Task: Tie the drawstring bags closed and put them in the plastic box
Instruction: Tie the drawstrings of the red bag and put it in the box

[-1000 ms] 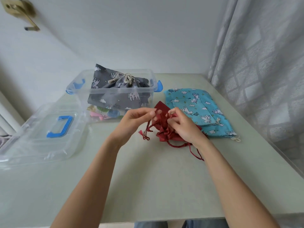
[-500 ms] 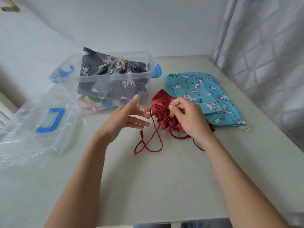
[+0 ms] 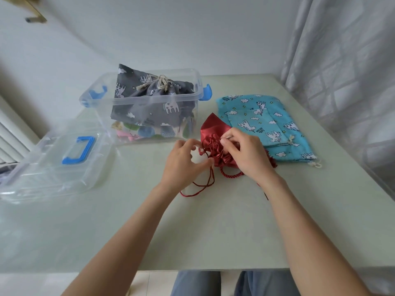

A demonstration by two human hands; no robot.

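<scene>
A small red satin drawstring bag (image 3: pixel 211 133) lies on the table in front of the clear plastic box (image 3: pixel 149 103). Its mouth is gathered. My right hand (image 3: pixel 248 154) presses on the gathered mouth and pinches it. My left hand (image 3: pixel 181 163) pinches the red cord (image 3: pixel 205 184) just left of the bag, and the cord's loops trail onto the table. A grey animal-print bag (image 3: pixel 149 103), tied with a cream cord, sits in the box on top of colourful items. A blue animal-print bag (image 3: pixel 263 122) lies flat to the right, its cord loose.
The box's clear lid (image 3: pixel 53 163) with a blue handle lies on the table at the left. A grey curtain (image 3: pixel 342 71) hangs along the table's right edge. The pale green table (image 3: pixel 192 231) ends just before my knees.
My left hand let the cord go and spread open half a second ago; now it has closed on the cord beside the bag again. The right hand stayed on the bag's mouth.
</scene>
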